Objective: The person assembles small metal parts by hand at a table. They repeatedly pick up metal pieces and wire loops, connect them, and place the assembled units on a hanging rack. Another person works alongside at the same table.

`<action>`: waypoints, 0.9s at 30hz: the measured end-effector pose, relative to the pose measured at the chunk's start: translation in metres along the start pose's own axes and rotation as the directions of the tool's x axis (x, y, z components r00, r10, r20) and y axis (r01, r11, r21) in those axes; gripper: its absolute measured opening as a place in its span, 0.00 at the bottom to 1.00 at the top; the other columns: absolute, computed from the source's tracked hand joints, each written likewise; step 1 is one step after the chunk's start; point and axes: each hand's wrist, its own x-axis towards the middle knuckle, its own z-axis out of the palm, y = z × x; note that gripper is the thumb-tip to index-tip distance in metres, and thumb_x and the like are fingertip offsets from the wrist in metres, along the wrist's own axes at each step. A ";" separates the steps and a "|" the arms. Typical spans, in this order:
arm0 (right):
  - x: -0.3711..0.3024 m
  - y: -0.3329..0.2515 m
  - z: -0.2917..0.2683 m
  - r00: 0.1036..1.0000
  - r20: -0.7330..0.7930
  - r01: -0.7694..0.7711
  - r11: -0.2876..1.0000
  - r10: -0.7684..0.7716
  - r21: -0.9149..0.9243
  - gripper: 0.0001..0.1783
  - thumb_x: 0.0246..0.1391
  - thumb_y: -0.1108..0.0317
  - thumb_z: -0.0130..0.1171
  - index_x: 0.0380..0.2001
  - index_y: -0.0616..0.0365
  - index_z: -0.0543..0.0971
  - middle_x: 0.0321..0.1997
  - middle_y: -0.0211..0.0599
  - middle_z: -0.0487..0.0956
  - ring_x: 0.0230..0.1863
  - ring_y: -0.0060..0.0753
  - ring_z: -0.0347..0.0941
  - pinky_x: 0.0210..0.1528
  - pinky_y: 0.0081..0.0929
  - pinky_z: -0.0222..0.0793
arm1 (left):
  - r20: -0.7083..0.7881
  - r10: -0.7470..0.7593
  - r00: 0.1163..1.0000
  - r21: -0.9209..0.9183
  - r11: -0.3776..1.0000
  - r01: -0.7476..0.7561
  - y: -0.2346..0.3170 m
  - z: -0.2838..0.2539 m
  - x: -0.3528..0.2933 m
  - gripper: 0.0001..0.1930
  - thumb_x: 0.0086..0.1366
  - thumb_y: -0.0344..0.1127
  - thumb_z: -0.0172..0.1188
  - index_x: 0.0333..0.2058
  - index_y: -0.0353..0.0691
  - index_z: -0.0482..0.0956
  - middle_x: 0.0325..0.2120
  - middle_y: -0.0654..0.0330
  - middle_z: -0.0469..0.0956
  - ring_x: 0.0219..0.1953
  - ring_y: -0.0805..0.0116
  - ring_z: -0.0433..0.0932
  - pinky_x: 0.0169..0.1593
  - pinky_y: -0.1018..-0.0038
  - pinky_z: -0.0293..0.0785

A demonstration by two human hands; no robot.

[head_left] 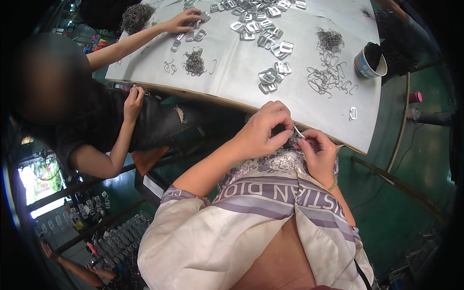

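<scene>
Just off the near edge of the table, above my lap, my two hands are close together. My right hand (320, 153) pinches a small silver metal buckle (299, 132) between thumb and fingers. My left hand (271, 129) is closed beside it, thumb and fingertips pressed together at the buckle's left side; whatever they grip is too small to make out. Beyond my hands, a small group of silver buckles (273, 76) lies on the table. To the right are a heap of bent wire hooks (330, 40) and looser wire hooks (325, 81).
The pale-covered table (232, 79) carries a larger pile of buckles (261, 17) and another heap of hooks (195, 63). A paper cup (366, 67) with something dark inside and a single buckle (353, 113) are at right. On the left a co-worker's hand (186, 20) reaches over buckles.
</scene>
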 end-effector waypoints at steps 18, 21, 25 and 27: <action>0.109 0.006 0.019 0.765 0.300 0.602 0.465 -0.570 -0.649 0.18 0.45 0.68 0.66 0.40 0.61 0.78 0.32 0.38 0.72 0.34 0.38 0.70 0.38 0.31 0.67 | -0.117 0.075 0.990 0.003 0.997 -0.075 -0.003 0.016 -0.021 0.05 0.58 0.24 0.54 0.34 0.39 0.72 0.29 0.61 0.76 0.32 0.62 0.72 0.43 0.69 0.64; 0.132 -0.001 0.048 0.843 0.372 0.514 0.378 -0.388 -0.770 0.23 0.44 0.62 0.67 0.43 0.60 0.77 0.35 0.39 0.72 0.39 0.41 0.68 0.41 0.35 0.66 | -0.113 0.077 0.991 0.034 0.997 -0.073 0.000 0.012 -0.022 0.06 0.58 0.24 0.54 0.34 0.39 0.72 0.29 0.61 0.76 0.32 0.61 0.72 0.43 0.69 0.64; 0.158 0.012 0.067 0.858 0.389 0.490 0.308 -0.335 -0.815 0.14 0.44 0.62 0.66 0.32 0.60 0.81 0.28 0.42 0.73 0.33 0.45 0.71 0.36 0.39 0.67 | -0.142 0.064 0.988 0.036 0.998 -0.059 -0.003 0.014 -0.025 0.06 0.57 0.24 0.54 0.34 0.39 0.73 0.28 0.60 0.76 0.31 0.61 0.72 0.42 0.69 0.65; 0.158 0.011 0.065 0.897 0.314 0.425 0.417 -0.311 -0.803 0.11 0.46 0.64 0.65 0.28 0.62 0.80 0.27 0.44 0.75 0.30 0.46 0.73 0.34 0.38 0.69 | -0.140 0.045 0.989 0.046 0.998 -0.039 -0.003 0.014 -0.026 0.05 0.57 0.24 0.54 0.34 0.39 0.74 0.28 0.60 0.76 0.31 0.61 0.72 0.42 0.69 0.65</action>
